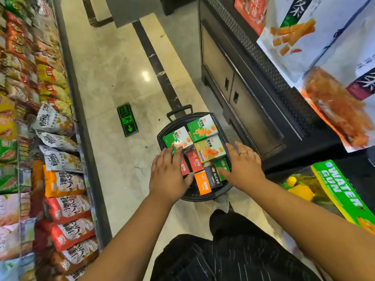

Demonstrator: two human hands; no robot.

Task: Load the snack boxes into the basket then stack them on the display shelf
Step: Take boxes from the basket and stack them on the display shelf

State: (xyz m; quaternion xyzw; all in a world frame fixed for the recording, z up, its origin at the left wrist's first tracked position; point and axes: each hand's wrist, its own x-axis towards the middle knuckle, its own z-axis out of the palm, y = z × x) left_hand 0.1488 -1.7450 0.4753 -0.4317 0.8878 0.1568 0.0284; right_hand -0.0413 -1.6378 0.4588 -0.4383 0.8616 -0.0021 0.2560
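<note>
A green exit-sign sticker (127, 120) lies flat on the glossy marble floor (113, 63). Chip bags (63, 183) crowd the floor's left edge. At its right edge stands a dark cabinet (239, 92), with white fried-strip bags (316, 37) above it and a green water gun box (343, 191) nearer.

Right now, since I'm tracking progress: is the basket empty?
No, the basket on the floor is packed with snack boxes, and the left hand and right hand rest on them.

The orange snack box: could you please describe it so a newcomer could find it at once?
A black basket stands on the aisle floor, full of snack boxes. At its near edge sits the orange snack box, left of a dark box. It is the only all-orange box there.
</note>
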